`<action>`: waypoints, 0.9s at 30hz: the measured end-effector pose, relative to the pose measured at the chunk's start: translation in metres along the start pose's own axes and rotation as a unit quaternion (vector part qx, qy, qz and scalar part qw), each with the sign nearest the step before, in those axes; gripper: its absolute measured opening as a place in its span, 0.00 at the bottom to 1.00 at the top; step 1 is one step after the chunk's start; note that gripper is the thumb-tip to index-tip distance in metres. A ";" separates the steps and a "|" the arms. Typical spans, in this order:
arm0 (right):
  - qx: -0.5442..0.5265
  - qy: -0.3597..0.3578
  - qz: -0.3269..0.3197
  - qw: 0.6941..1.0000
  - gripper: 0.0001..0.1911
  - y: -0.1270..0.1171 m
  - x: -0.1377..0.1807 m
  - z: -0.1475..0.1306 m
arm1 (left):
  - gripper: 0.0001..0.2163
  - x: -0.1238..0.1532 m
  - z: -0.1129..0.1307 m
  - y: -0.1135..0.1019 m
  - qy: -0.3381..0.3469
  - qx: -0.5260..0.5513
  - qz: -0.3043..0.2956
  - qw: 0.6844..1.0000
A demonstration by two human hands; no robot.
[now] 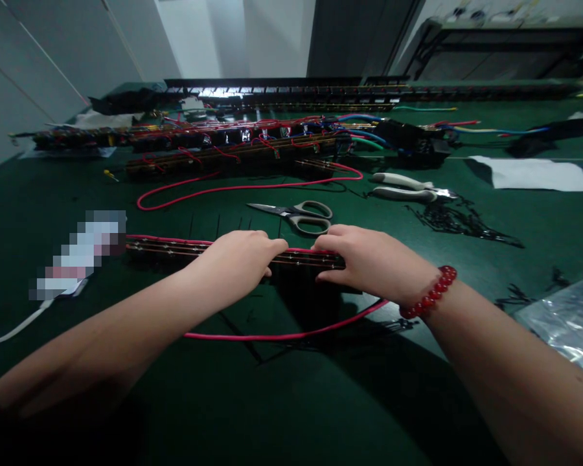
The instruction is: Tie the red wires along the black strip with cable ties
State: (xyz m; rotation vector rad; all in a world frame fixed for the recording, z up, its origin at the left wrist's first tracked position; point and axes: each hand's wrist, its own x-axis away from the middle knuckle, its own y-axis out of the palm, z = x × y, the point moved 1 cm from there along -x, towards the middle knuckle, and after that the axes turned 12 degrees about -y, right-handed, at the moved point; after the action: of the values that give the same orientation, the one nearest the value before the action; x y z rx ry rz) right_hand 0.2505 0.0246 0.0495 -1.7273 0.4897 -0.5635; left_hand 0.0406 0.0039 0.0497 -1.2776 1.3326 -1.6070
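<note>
Left hand [245,254] and right hand [359,255], apart, both gripped a long, dark, red-wired strip [300,258]; grey-handled metal scissors [291,211] lay just beyond.

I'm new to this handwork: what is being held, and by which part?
A long, dark, copper-striped bar: the left hand grips it near the middle, the right hand near its right end.
</note>
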 end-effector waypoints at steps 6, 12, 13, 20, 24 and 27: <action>-0.016 -0.013 0.030 0.999 0.12 0.003 -0.001 0.000 | 0.15 0.003 0.002 -0.001 0.022 0.001 0.039 0.999; 0.008 -0.027 0.029 0.999 0.10 0.005 -0.001 -0.001 | 0.14 0.003 0.010 0.000 0.073 0.001 0.100 0.992; 0.008 -0.029 0.029 0.999 0.10 0.005 -0.002 -0.001 | 0.14 0.001 0.010 0.001 0.081 0.010 0.100 0.992; 0.012 -0.026 0.026 0.999 0.09 0.007 -0.003 -0.002 | 0.12 -0.005 0.009 0.006 0.085 0.032 0.106 0.990; 0.029 -0.025 0.025 0.999 0.09 0.006 -0.002 -0.005 | 0.12 -0.004 0.010 0.006 0.088 0.030 0.115 0.989; 0.039 -0.023 0.026 0.999 0.09 0.005 -0.001 -0.006 | 0.12 -0.003 0.011 0.006 0.090 0.020 0.118 0.989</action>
State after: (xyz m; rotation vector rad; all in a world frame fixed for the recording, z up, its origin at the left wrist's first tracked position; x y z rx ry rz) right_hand 0.2460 0.0196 0.0459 -1.6451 0.4736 -0.4988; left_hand 0.0515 0.0020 0.0434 -0.9288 1.4911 -1.6000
